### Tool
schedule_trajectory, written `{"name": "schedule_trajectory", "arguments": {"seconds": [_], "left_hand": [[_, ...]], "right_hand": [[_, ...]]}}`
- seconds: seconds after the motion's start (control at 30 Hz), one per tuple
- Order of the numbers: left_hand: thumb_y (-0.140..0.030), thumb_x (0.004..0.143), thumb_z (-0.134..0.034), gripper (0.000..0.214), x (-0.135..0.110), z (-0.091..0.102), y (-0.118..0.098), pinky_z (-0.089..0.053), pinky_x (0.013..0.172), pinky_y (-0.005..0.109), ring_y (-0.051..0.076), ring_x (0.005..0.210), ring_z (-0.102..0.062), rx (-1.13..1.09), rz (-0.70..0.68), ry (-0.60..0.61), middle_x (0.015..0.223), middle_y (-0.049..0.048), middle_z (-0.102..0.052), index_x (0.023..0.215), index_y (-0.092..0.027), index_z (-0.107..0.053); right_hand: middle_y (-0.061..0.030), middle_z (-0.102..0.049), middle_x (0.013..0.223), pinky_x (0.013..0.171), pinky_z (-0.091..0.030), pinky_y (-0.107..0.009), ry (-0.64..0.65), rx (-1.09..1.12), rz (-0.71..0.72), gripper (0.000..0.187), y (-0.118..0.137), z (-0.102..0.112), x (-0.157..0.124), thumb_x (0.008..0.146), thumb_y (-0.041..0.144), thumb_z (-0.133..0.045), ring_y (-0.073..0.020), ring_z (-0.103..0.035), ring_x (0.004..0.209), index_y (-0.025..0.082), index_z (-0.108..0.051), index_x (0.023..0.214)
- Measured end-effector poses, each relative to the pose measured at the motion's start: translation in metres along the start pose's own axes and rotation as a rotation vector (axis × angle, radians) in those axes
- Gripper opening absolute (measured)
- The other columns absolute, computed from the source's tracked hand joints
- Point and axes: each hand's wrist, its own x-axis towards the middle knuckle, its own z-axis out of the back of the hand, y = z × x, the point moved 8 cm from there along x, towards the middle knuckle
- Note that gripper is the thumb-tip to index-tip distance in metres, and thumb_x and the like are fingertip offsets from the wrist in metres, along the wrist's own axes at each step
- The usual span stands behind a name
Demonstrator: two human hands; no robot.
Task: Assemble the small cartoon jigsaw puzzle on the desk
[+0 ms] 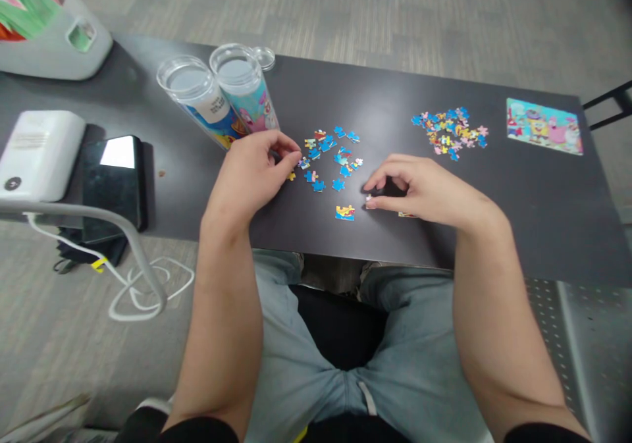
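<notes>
My left hand is over the left edge of a loose group of jigsaw pieces, thumb and forefinger closed together; what is between them, if anything, is hidden. A yellow piece lies just under its thumb. My right hand has a small jigsaw piece between thumb and fingertips, close to the tabletop. Left of it lies a joined yellow-and-blue puzzle section. Another piece shows partly beneath the right hand.
A second pile of jigsaw pieces and a cartoon picture card are on the right of the dark table. Two clear-topped tubes stand behind my left hand, with a clear lid. Leftward are a phone and a white device.
</notes>
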Motion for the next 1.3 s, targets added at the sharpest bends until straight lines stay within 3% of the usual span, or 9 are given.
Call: {"name": "schedule_trajectory", "arguments": {"seconds": [0.2,0.43,0.53,0.67,0.83,0.97,1.1,1.23,1.3], "left_hand": [[-0.068,0.105,-0.096,0.038,-0.002,0.002,0.009,-0.053,0.08,0.044,0.029,0.084,-0.068,-0.004,0.025,0.06,0.092,0.0044,-0.083,0.112,-0.03,-0.095],[-0.04,0.102,-0.096,0.017,-0.002,-0.01,0.009,-0.057,0.088,0.044,0.03,0.095,-0.072,0.067,-0.055,0.027,0.109,0.0067,-0.088,0.114,-0.029,-0.095],[-0.035,0.102,-0.096,0.013,-0.003,-0.013,0.008,-0.057,0.091,0.045,0.03,0.097,-0.073,0.081,-0.063,0.008,0.112,0.0072,-0.086,0.113,-0.029,-0.094],[-0.029,0.102,-0.095,0.01,-0.005,-0.013,0.006,-0.058,0.091,0.046,0.029,0.097,-0.073,0.076,-0.061,0.007,0.114,0.0075,-0.085,0.112,-0.028,-0.093],[-0.025,0.099,-0.095,0.012,-0.009,-0.01,0.001,-0.056,0.084,0.042,0.027,0.09,-0.072,-0.019,-0.039,0.025,0.106,0.0046,-0.085,0.108,-0.027,-0.087],[-0.036,0.104,-0.094,0.014,-0.01,-0.008,0.0,-0.057,0.081,0.04,0.025,0.087,-0.071,-0.138,-0.019,0.021,0.101,0.0035,-0.087,0.105,-0.027,-0.084],[-0.045,0.105,-0.097,0.023,-0.007,-0.01,-0.007,-0.058,0.081,0.038,0.022,0.086,-0.071,-0.243,-0.029,0.045,0.107,0.0048,-0.09,0.112,-0.025,-0.087],[-0.05,0.106,-0.098,0.027,-0.005,-0.02,-0.026,-0.058,0.081,0.038,0.024,0.089,-0.074,-0.251,-0.059,0.141,0.107,0.0053,-0.09,0.113,-0.025,-0.091],[-0.045,0.107,-0.094,0.02,-0.008,-0.029,-0.039,-0.058,0.08,0.039,0.024,0.087,-0.073,-0.243,-0.086,0.195,0.105,0.0046,-0.09,0.111,-0.025,-0.092]], "right_hand": [[-0.0103,-0.085,0.112,0.094,-0.059,-0.063,-0.163,-0.07,-0.063,0.017,0.007,0.01,0.012,0.113,0.053,-0.088,-0.0389,-0.078,0.103,0.038,-0.081,0.107],[-0.0128,-0.087,0.131,0.103,-0.063,-0.064,-0.395,-0.261,-0.187,0.005,0.002,0.009,0.036,0.112,0.036,-0.087,-0.0408,-0.08,0.115,0.035,-0.084,0.116],[-0.0131,-0.085,0.137,0.106,-0.064,-0.061,-0.388,-0.297,-0.224,0.007,0.003,0.001,0.046,0.112,0.034,-0.09,-0.0394,-0.079,0.12,0.032,-0.085,0.116],[-0.0146,-0.085,0.137,0.107,-0.062,-0.058,-0.353,-0.285,-0.227,0.004,0.002,-0.003,0.054,0.112,0.026,-0.089,-0.0339,-0.078,0.111,0.028,-0.086,0.114],[-0.0084,-0.082,0.115,0.102,-0.061,-0.053,-0.375,-0.217,-0.221,0.014,0.001,-0.002,0.056,0.105,0.018,-0.092,-0.0307,-0.073,0.098,0.028,-0.082,0.104],[-0.0032,-0.079,0.1,0.098,-0.059,-0.05,-0.35,-0.123,-0.202,0.022,0.003,-0.008,0.058,0.102,0.014,-0.088,-0.0286,-0.071,0.092,0.03,-0.074,0.098],[-0.0039,-0.087,0.108,0.097,-0.061,-0.049,-0.361,-0.082,-0.198,0.017,0.002,-0.006,0.056,0.103,0.019,-0.083,-0.0277,-0.068,0.089,0.032,-0.072,0.104],[-0.0065,-0.089,0.121,0.094,-0.062,-0.05,-0.427,-0.047,-0.119,0.009,0.005,0.012,0.043,0.108,0.03,-0.08,-0.0267,-0.066,0.086,0.031,-0.077,0.117],[-0.0072,-0.09,0.125,0.094,-0.062,-0.052,-0.426,-0.032,-0.101,0.014,0.004,0.022,0.032,0.112,0.042,-0.083,-0.0279,-0.066,0.089,0.032,-0.08,0.122]]}}
